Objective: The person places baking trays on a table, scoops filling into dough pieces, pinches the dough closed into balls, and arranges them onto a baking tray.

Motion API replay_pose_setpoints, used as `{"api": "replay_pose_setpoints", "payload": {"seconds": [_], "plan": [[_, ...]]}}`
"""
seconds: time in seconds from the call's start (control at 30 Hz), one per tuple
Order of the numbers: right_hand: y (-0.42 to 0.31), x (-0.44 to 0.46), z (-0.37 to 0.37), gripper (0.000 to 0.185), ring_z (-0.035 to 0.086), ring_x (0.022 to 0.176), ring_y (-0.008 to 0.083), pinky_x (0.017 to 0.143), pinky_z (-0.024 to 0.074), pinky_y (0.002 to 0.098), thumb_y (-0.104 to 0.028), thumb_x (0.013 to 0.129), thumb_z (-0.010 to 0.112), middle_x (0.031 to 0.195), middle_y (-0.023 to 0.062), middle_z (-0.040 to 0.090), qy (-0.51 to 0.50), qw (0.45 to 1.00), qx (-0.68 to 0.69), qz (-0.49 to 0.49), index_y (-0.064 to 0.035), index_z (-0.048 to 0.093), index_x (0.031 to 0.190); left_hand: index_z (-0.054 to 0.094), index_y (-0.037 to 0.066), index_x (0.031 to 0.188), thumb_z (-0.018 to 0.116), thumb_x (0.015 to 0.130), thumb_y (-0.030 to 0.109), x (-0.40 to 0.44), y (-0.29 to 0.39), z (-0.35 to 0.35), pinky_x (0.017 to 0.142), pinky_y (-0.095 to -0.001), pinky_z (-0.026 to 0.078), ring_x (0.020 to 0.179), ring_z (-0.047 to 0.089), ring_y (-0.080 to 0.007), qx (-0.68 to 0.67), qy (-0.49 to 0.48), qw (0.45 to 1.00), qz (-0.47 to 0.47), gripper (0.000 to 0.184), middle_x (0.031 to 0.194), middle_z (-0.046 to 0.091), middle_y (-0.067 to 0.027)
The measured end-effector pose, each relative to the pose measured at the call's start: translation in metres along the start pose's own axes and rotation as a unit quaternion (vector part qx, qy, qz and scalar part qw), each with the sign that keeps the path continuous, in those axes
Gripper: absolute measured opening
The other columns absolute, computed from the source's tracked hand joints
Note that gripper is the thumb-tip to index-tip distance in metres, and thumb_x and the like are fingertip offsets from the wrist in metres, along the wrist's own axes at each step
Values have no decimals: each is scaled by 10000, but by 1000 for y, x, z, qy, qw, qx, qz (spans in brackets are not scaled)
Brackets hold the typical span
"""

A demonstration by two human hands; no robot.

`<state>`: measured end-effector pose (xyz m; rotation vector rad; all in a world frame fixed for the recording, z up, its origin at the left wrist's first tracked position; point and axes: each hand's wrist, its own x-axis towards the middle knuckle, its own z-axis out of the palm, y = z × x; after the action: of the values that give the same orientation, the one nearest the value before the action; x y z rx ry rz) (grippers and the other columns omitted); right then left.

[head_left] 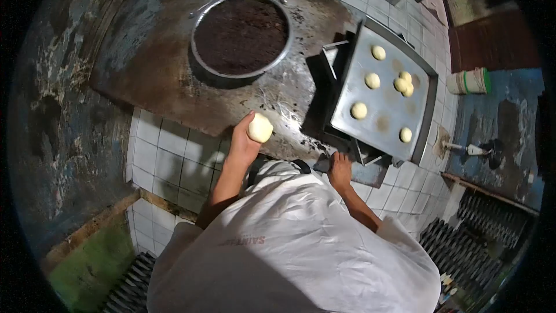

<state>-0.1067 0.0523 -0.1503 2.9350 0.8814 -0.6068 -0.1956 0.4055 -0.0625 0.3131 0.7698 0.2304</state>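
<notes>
A pale yellow dough ball [260, 128] sits in my left hand [244, 142], whose fingers wrap round it over the table's front edge. My right hand [340, 168] rests at the front edge of the table, close to the lower left corner of the metal baking tray [379, 133]; its fingers lie on the edge and I see nothing held in them. On that tray are several pale dough balls [372, 80], some apart and a few touching in a cluster [403, 84]. A large round metal pan [200, 61] of dark brown crumbly filling [240, 35] stands beyond my left hand.
The worn metal table [156, 81] has dark crumbs scattered about. The tray sits raised and tilted on further metal trays or a stand. White wall tiles [168, 150] show beneath and beyond the table. Stacked dark slatted racks [463, 249] stand at the lower right.
</notes>
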Motion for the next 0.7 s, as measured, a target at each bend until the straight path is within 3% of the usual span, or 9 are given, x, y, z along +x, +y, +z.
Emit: {"api": "replay_pose_setpoints", "payload": {"seconds": [0.03, 0.1, 0.2, 0.27, 0.33, 0.47, 0.5, 0.6, 0.7], "plan": [[-18, 7, -25, 422, 591, 1119, 367, 900, 484, 499, -125, 778, 713, 1174, 166, 599, -2, 1000, -6, -7, -66, 560, 1167, 645, 121, 1078, 661, 972, 247, 4, 9, -13, 895, -388, 541, 966, 673, -189, -12, 19, 1000, 10, 165, 1021, 685, -26], [-71, 13, -93, 268, 617, 852, 433, 719, 506, 529, -33, 794, 675, 893, 182, 598, -4, 982, 179, -69, -36, 534, 1022, 630, 132, 1085, 650, 985, 274, 16, 24, -38, 874, -391, 553, 970, 676, -184, -23, 53, 998, 26, 175, 1002, 678, -17], [-136, 76, -157, 318, 635, 810, 431, 699, 523, 511, -98, 813, 685, 880, 170, 619, 94, 959, 164, -210, -58, 550, 1098, 609, 131, 1123, 638, 1001, 310, 28, 46, -58, 888, -398, 551, 991, 671, -185, -47, 60, 997, 21, 218, 1031, 669, -20], [-179, 131, -179, 185, 655, 806, 392, 672, 535, 470, -105, 863, 631, 874, 169, 637, 150, 957, 91, -231, -74, 583, 1039, 599, 123, 1150, 623, 1011, 346, 33, 56, -64, 917, -400, 539, 1023, 660, -188, -54, 62, 996, 33, 264, 1060, 660, -26], [-224, 182, -202, 135, 678, 796, 356, 637, 550, 450, -88, 887, 578, 882, 158, 662, 119, 959, 26, -254, -93, 612, 1017, 589, 115, 1178, 607, 1020, 382, 33, 68, -66, 946, -402, 527, 1055, 650, -191, -59, 64, 995, 45, 311, 1090, 651, -33], [-258, 264, -167, 157, 714, 783, 320, 607, 564, 443, -97, 853, 591, 841, 161, 701, 169, 921, -41, -350, -97, 671, 987, 544, 77, 1269, 537, 1041, 459, 30, 93, -65, 1038, -403, 465, 1149, 602, -202, -109, 12, 991, 73, 445, 1161, 627, -52], [-271, 267, -178, 174, 717, 766, 319, 626, 571, 442, -135, 842, 608, 811, 167, 707, 93, 943, -73, -313, -96, 699, 984, 543, 76, 1272, 541, 1043, 446, 25, 99, -60, 1029, -400, 470, 1143, 604, -200, -109, 18, 990, 89, 435, 1168, 628, -52], [-277, 289, -173, 188, 718, 768, 328, 645, 577, 457, -177, 820, 642, 824, 181, 713, 48, 937, -110, -327, -85, 720, 965, 553, 74, 1265, 549, 1045, 406, 19, 107, -63, 1015, -397, 479, 1136, 608, -199, -113, 24, 986, 121, 398, 1184, 632, -55], [-260, 325, -169, 220, 713, 775, 346, 684, 569, 450, -242, 793, 694, 816, 187, 709, -22, 941, 35, -335, -48, 727, 891, 577, 76, 1244, 559, 1045, 353, 21, 105, -66, 1005, -397, 485, 1133, 611, -198, -118, 27, 984, 133, 341, 1198, 635, -60]]}}
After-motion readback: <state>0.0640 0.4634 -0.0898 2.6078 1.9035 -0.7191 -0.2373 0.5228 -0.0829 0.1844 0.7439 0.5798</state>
